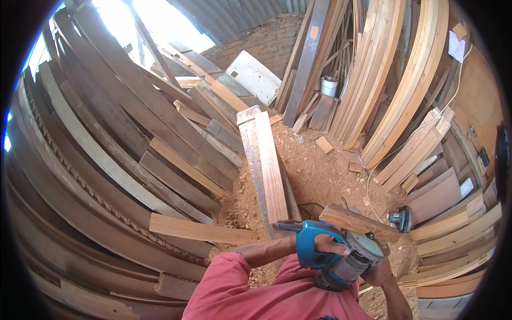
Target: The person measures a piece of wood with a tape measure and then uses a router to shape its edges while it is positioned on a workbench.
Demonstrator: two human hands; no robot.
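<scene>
A teal power tool [314,238] with a grey motor and a rounded metal guard, apparently a circular saw, is held close against my body. My left hand [332,244] wraps its fingers round the handle. My right hand [377,273] is at the guard's lower right side; its fingers are mostly hidden, so its grip does not show. Just beyond the guard is a short, thick wooden block [358,221], partly covered by the tool. Farther ahead, a pale reddish plank [271,170] rests along a worn, narrow bench board [250,144].
Stacked timber [122,138] crowds the left side, and upright planks [368,69] lean at the back right. Sawdust and offcuts cover the floor [314,170]. Another teal power tool [401,218] sits at the right. A pale cord [410,141] runs down the right side.
</scene>
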